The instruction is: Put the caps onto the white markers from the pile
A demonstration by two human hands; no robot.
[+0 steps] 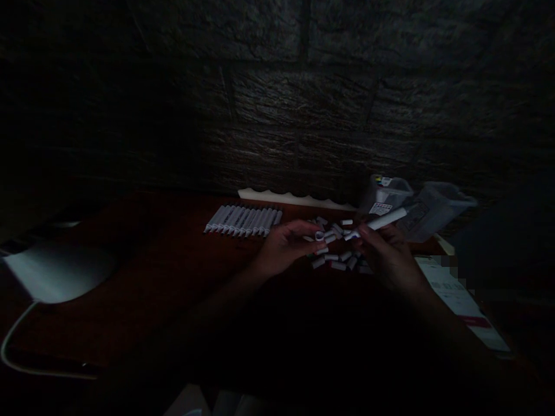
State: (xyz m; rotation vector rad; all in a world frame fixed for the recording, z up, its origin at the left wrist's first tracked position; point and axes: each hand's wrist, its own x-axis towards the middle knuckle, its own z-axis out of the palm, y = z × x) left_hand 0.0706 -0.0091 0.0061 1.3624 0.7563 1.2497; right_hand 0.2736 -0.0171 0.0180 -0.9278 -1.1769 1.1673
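Dim stone wall (pixel 269 98) behind, reddish tabletop (pixel 151 248) below: the left hand (pixel 284 245) pinches a white cap (pixel 319 236), the right hand (pixel 385 248) grips a marker (pixel 389 219) beside scattered caps (pixel 338 266). Cap-and-pen work, it seems, the two apart; the next move calls for steady alignment.

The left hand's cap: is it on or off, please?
Off: a gap separates the cap from the marker in the right hand.

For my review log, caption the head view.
In dim light, the left hand holds a white cap and the right hand a marker, near scattered caps and a row of markers.
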